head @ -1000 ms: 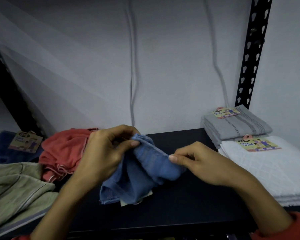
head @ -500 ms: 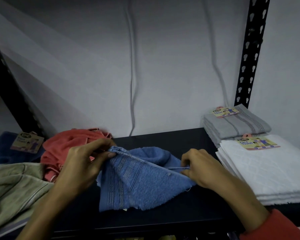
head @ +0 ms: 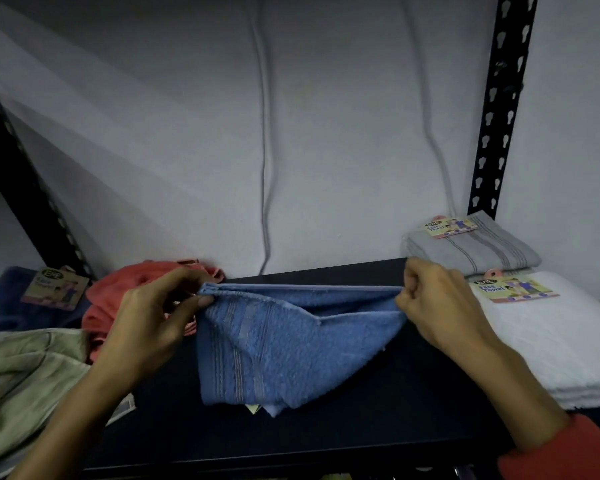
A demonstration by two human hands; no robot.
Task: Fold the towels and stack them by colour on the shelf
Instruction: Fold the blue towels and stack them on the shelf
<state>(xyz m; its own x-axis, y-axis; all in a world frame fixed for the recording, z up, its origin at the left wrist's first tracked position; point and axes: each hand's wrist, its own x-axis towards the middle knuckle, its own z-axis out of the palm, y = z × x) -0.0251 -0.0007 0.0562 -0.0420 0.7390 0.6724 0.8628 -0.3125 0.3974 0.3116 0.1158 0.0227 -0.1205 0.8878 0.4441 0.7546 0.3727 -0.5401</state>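
My left hand at nine o'clock and right hand at three each pinch a top corner of the blue towel, its edge taut above the shelf.

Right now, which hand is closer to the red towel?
The left hand. It is right in front of the red towel, overlapping it in view, while it pinches the blue towel. The right hand pinches the blue towel's far end, well away.
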